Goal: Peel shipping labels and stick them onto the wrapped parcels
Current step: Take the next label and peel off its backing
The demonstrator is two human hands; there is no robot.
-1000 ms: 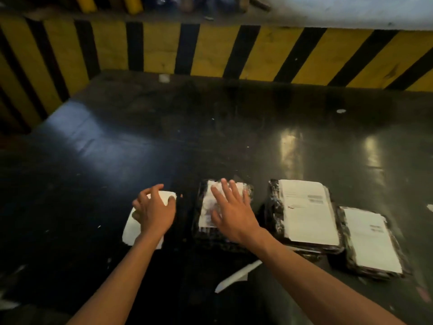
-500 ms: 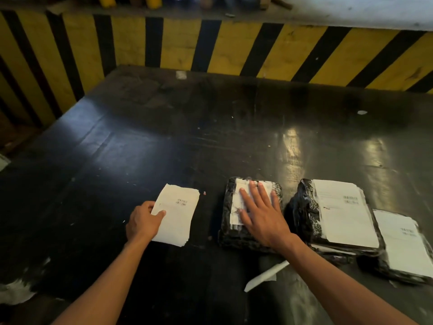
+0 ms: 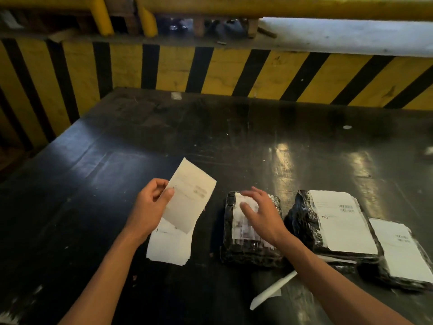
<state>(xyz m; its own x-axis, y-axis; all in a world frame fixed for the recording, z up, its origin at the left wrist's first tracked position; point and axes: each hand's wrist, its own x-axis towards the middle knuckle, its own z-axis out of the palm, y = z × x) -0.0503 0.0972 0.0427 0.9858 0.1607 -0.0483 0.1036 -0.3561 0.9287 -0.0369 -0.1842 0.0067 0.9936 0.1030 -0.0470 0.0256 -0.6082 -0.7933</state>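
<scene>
My left hand (image 3: 150,205) pinches a white shipping label sheet (image 3: 189,195) by its left edge and holds it lifted and tilted above a small stack of label sheets (image 3: 168,247) lying on the black table (image 3: 234,141). My right hand (image 3: 262,214) hovers with fingers spread over a black-wrapped parcel (image 3: 248,245) that bears a small white label. To the right lie two more black-wrapped parcels, one with a large white label (image 3: 337,221) and another partly under it at the far right (image 3: 403,252).
A strip of white backing paper (image 3: 271,289) lies on the table near my right forearm. A yellow and black striped wall (image 3: 210,66) bounds the table at the back and left. Yellow rails run above it. Small white scraps dot the tabletop.
My left hand has lifted one label sheet off the stack and raised it. My right hand has risen from pressing flat on the middle parcel. The camera has tilted up.
</scene>
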